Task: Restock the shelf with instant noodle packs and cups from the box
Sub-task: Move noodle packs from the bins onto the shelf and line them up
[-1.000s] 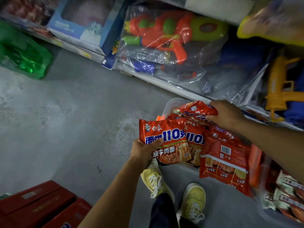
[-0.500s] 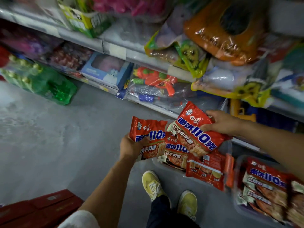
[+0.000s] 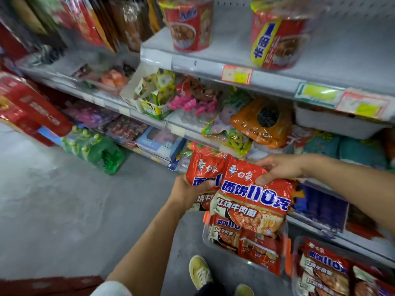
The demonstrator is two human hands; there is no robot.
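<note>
The left hand (image 3: 188,189) grips one noodle pack (image 3: 203,169). The right hand (image 3: 280,167) grasps a second pack (image 3: 252,201) above the box (image 3: 286,253).

Two bare forearms reach forward. The left hand (image 3: 190,190) curls its fingers (image 3: 204,184) closed in a grip; the right hand (image 3: 280,167) pinches from above, thumb underneath.

Person seen from above: bare forearms, white sleeve, yellow shoes.

Left hand (image 3: 188,193) and right hand (image 3: 280,167) bare, no rings or watch visible. White short sleeve (image 3: 111,289) edge at bottom left-centre of frame. Yellow lace-up sneakers (image 3: 199,272) with pale laces at bottom centre; dark trouser leg (image 3: 210,290) just beside them.
</note>
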